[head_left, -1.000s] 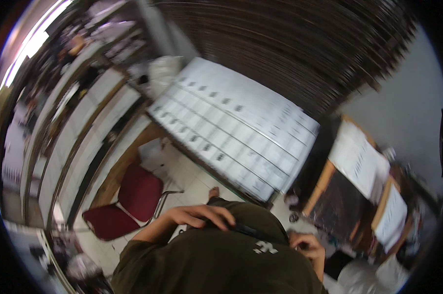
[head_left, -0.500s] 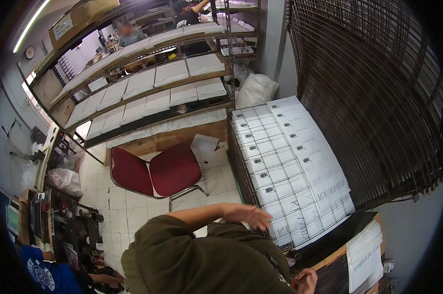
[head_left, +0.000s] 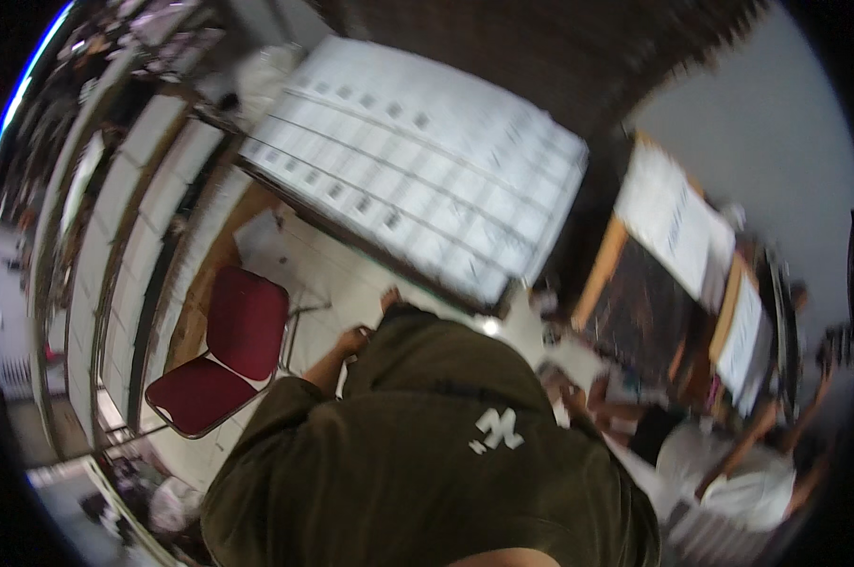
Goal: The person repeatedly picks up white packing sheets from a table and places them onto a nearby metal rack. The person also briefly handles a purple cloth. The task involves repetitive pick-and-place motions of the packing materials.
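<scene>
My left hand (head_left: 354, 340) hangs low beside my dark green shirt, between the red chair (head_left: 247, 321) and my body. It is small and smeared, so its fingers do not show clearly. On the other side, my right hand (head_left: 567, 395) is close to my shirt, blurred and partly hidden; I cannot make out anything in it. Ahead of me lies a wide stack of white printed sheets (head_left: 389, 161) on a wire drying rack, apart from both hands.
At the left stand shelves with white paper stacks (head_left: 139, 255). To the right, a dark table with a wooden edge (head_left: 625, 302) bears white printed sheets (head_left: 677, 222). A person in a white shirt (head_left: 748, 482) is at the lower right. Pale floor tiles (head_left: 328, 250) lie between chair and rack.
The view has swung to the right, so the rack and chair now appear further left. My left hand has dropped from beside the sheets to my side. A person in white has come into view.
</scene>
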Available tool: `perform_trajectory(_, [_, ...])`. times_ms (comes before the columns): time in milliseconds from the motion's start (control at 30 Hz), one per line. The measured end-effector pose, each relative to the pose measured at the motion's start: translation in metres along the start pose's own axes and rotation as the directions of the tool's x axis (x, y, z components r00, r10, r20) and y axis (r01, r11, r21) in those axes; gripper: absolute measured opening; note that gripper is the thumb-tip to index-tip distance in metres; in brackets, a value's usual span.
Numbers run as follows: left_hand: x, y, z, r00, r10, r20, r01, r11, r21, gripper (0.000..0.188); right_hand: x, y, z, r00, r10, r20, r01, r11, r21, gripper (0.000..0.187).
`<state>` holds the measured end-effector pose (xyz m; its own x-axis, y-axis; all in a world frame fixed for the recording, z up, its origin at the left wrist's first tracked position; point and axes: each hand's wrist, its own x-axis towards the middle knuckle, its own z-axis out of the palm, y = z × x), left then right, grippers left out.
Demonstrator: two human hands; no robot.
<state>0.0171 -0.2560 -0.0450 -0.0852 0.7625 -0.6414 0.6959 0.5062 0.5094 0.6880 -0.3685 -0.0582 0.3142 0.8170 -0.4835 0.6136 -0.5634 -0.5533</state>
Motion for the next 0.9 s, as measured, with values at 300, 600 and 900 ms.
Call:
perform_trajectory(300, [-0.006,0.038,-0.056,0.956,-0.033,0.293,-0.07,0.941,0.332,0.045,-0.044,-0.026,0.043,0.987,0.159,-0.01,-0.155,0.974,0.165,0.019])
perform_trajectory(600, [-0.018,0.225,-0.07,0.806,0.342,0.483,-0.254,0.937,-0.239,0.052,0.02,-0.011,0.062,0.971,-0.221,-0.088,0.231,0.965,0.128,0.025])
perform_trajectory(900, [-0.045,0.259,-0.017,0.506,0.599,0.621,-0.599,0.762,-0.247,0.029,-0.023,-0.1,0.016,0.992,0.122,0.039,-0.127,0.973,0.193,0.034])
